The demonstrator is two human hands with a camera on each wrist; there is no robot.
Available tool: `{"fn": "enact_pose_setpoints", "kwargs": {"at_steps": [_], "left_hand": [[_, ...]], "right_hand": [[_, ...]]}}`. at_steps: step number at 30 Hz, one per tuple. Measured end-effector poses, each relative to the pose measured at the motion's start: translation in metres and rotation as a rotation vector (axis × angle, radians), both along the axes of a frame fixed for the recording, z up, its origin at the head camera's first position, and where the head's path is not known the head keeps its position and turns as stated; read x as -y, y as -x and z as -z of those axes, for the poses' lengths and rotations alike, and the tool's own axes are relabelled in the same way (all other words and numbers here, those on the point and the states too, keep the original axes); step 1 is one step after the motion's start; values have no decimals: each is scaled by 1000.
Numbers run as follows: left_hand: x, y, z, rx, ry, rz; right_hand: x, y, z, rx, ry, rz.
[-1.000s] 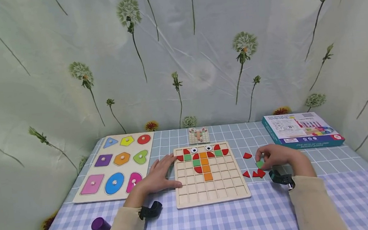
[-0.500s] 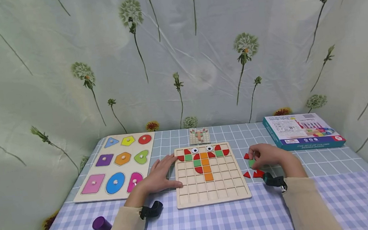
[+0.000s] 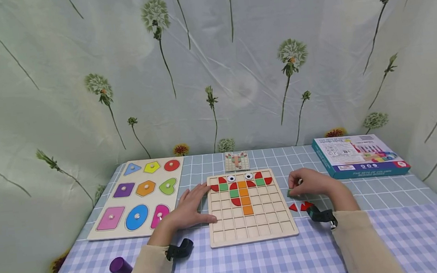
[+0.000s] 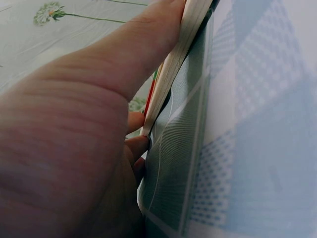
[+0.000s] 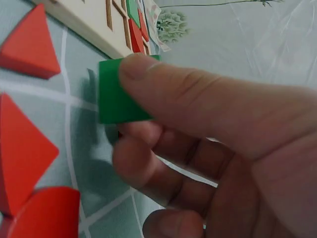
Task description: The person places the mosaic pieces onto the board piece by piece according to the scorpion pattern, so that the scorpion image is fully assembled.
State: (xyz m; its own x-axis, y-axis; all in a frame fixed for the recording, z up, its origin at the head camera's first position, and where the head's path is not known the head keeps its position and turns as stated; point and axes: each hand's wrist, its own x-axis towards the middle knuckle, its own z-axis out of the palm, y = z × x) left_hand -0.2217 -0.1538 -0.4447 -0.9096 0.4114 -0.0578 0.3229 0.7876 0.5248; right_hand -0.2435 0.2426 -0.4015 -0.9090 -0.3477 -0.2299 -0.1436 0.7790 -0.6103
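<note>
A wooden grid board [image 3: 272, 218] lies in the middle of the head view, with red, green, orange and eye pieces set along its upper rows. At its left edge rests my left hand [image 3: 187, 210], thumb and fingers spread and touching the rim. My right hand [image 3: 314, 183] is just right of the board. In the right wrist view it pinches a green square block [image 5: 110, 94] between thumb and fingers, above the cloth. Loose red pieces [image 5: 32, 44] lie beside it, a triangle [image 3: 293, 207] among them. The curled lower fingers hold nothing visible.
A small pattern card [image 3: 236, 161] stands behind the board. To the left lies a knobbed shape puzzle [image 3: 131, 213], with a purple cylinder [image 3: 121, 268] in front of it. A toy box [image 3: 360, 156] sits at the back right.
My right hand has lifted the green square block and carried it left toward the board, passing over the red pieces. My left hand stays at the board's edge.
</note>
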Motion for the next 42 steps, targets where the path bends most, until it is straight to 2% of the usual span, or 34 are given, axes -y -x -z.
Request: {"fn": "enact_pose_setpoints", "kwargs": {"at_steps": [4,9,13,16,35,42], "left_hand": [[0,0,0,1,-4,-1],[0,0,1,-1,-2,1],[0,0,1,-2,-4,0],[0,0,1,-3,-4,-3],[1,0,2,-4,-2,-2],[0,0,1,-4,-3,-3]], "right_hand": [[3,0,1,18,37,28],[10,0,0,53,140,43],[16,0,-2,48,220,37],[22,1,-1,25,240,36],[59,3,9,-119,153,-5],[74,-1,9,-181,89,19]]}}
